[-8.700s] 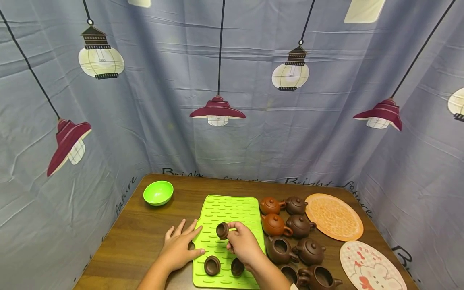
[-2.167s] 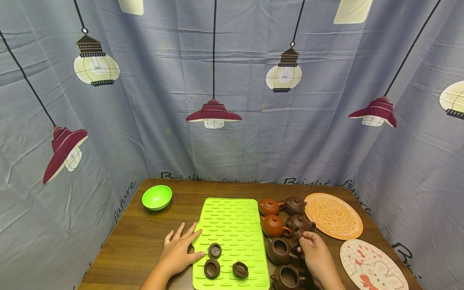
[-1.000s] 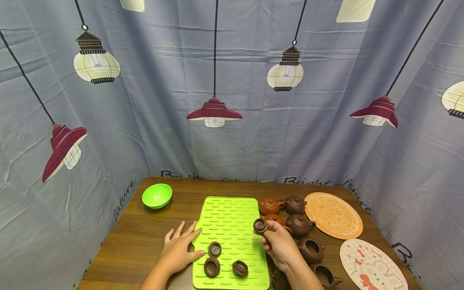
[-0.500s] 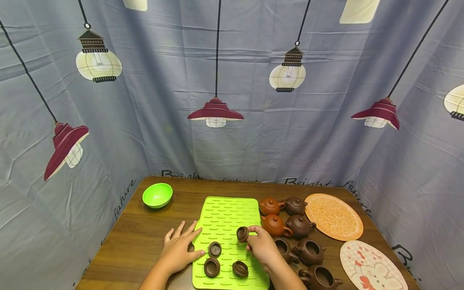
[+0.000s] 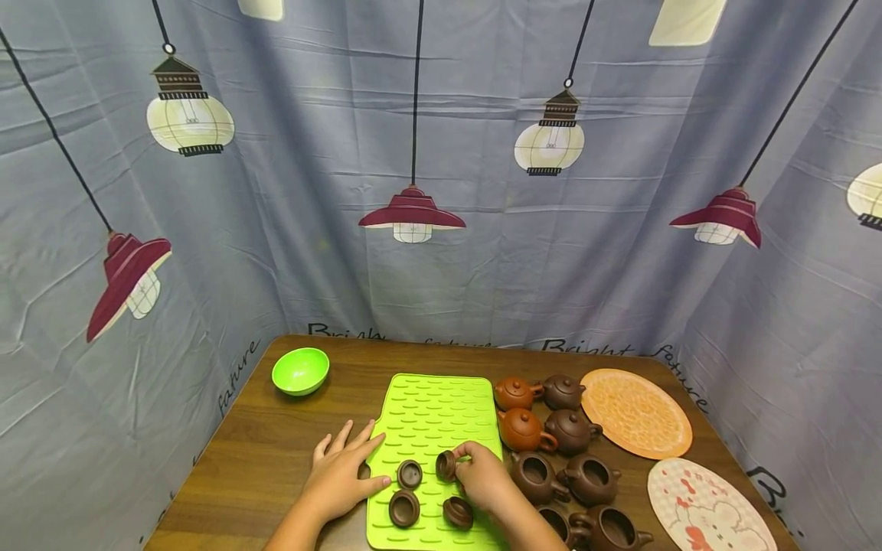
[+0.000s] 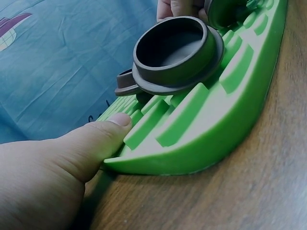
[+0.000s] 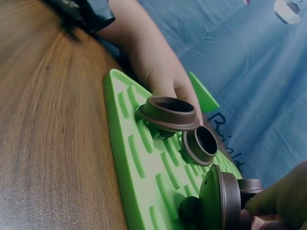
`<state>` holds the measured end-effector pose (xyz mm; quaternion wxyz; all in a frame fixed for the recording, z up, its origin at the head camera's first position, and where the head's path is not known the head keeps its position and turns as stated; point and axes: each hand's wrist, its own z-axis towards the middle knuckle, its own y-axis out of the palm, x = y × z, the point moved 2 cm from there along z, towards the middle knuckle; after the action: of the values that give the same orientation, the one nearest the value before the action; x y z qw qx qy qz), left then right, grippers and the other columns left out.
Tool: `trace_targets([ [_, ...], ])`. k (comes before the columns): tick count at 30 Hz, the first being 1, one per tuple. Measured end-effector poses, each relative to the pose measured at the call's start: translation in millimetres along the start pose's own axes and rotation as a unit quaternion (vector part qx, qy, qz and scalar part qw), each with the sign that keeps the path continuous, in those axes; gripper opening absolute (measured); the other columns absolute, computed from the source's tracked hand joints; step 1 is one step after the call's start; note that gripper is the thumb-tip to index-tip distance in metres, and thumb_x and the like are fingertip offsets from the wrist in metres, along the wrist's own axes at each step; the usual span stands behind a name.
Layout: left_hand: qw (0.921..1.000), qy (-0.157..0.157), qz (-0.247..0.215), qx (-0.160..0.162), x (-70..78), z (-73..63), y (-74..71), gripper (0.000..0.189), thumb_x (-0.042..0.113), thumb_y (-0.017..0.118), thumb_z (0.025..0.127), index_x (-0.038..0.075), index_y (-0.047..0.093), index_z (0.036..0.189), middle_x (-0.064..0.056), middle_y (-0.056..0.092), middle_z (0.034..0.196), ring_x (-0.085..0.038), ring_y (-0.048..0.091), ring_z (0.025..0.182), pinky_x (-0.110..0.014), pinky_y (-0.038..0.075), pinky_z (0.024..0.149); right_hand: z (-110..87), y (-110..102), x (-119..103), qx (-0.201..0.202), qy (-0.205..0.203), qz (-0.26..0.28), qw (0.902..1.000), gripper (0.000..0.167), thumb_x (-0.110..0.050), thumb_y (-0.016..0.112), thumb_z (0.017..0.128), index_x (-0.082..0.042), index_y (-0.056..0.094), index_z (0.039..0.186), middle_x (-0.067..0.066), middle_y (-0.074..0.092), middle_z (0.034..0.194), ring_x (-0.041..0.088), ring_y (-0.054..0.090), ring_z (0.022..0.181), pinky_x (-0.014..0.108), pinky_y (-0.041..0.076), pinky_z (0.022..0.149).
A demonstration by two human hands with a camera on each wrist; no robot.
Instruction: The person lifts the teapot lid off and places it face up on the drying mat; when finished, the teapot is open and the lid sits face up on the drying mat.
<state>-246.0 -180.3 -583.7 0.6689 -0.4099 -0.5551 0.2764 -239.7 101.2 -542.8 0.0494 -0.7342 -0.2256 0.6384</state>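
Note:
In the head view my right hand (image 5: 482,478) pinches a small dark brown teapot lid (image 5: 445,465) at the green ridged mat (image 5: 441,413); whether it touches the mat I cannot tell. Three more lids, hollow side showing, lie on the mat: one at the upper left (image 5: 409,474), one below it (image 5: 404,509) and one at the lower right (image 5: 458,513). My left hand (image 5: 338,478) lies spread at the mat's left edge. Its thumb (image 6: 103,136) presses the mat's edge in the left wrist view. In the right wrist view a nearer lid (image 7: 223,196) partly hides the held one.
Right of the mat stand several lidless brown teapots (image 5: 590,478) and, behind them, lidded brown teapots (image 5: 570,431) and reddish ones (image 5: 524,428). Farther right lie an orange round placemat (image 5: 635,412) and a bear-print placemat (image 5: 710,505). A green bowl (image 5: 301,371) stands at the back left.
My right hand first set a lid on the mat, then reached to a brown teapot and lifted off another lid. It has carried this one left and down to the mat. My left hand stays put.

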Motion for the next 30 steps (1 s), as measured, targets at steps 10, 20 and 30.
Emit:
trace_targets([
  [10,1.0,0.003,-0.005,0.002,-0.3,-1.0,0.0,0.081,0.067,0.075,0.086,0.032,0.053,0.156,0.004,0.032,0.171,-0.04,0.016,0.161,-0.071,0.002,0.12,1.7,1.5,-0.7,-0.018,-0.015,-0.065,0.9976,0.019,0.004,0.048,0.099,-0.006,0.065,0.1,0.003,0.066,0.076,0.012,0.041,0.054,0.024,0.036,0.051],
  [20,1.0,0.006,-0.006,0.001,-0.1,-0.1,0.6,0.082,0.068,0.074,0.086,0.032,0.053,0.156,0.004,0.032,0.171,-0.041,0.016,0.161,-0.072,0.002,0.12,0.7,0.3,-3.0,-0.035,-0.013,-0.109,0.9933,0.017,0.002,0.053,0.102,-0.006,0.063,0.091,0.003,0.066,0.074,0.017,0.052,0.063,0.027,0.04,0.055],
  [30,1.0,0.002,0.001,-0.002,-0.5,0.7,0.5,0.082,0.07,0.073,0.086,0.034,0.051,0.156,0.006,0.03,0.172,-0.039,0.016,0.162,-0.071,0.003,0.12,-0.7,-7.2,-4.9,-0.033,0.012,-0.151,0.9879,0.013,-0.004,0.053,0.106,-0.01,0.064,0.102,0.002,0.065,0.078,0.019,0.051,0.062,0.031,0.041,0.055],
])
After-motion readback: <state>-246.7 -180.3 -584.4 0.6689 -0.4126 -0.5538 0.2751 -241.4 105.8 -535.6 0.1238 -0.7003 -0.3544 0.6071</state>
